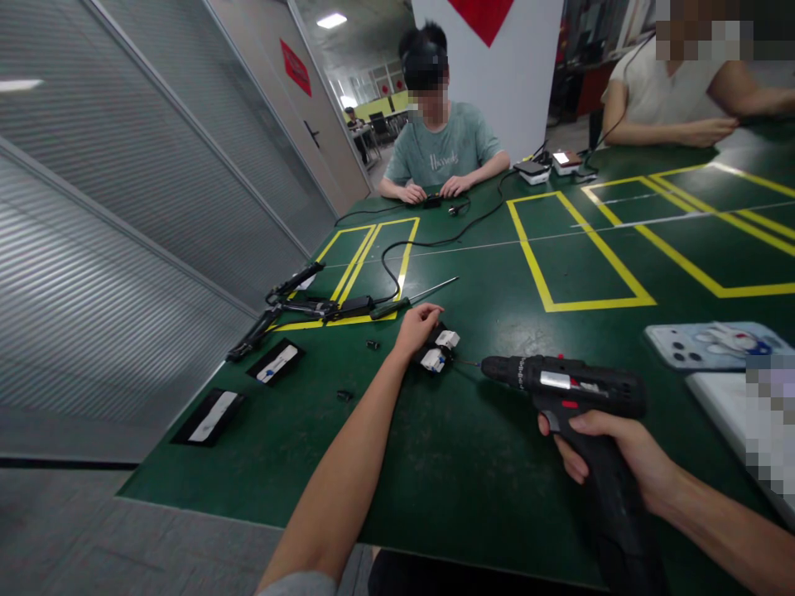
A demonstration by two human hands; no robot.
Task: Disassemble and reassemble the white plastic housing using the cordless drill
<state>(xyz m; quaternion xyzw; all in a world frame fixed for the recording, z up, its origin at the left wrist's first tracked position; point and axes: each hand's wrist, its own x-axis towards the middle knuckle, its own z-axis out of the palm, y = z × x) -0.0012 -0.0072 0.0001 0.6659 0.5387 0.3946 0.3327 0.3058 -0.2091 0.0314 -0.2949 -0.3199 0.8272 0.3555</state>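
My left hand (419,324) rests on a small black and white part (440,351) on the green table (497,447), with its fingers curled over the part's top. My right hand (612,451) grips the handle of a black cordless drill (562,382). The drill lies level, and its thin bit points left at the part, its tip close beside it.
A long screwdriver (411,299), black tools (282,308) and a cable lie left of the part. Two flat black pieces (275,362) sit near the table's left edge, with small black bits (344,396) nearby. A phone (714,343) lies at right. Two other people sit across the table.
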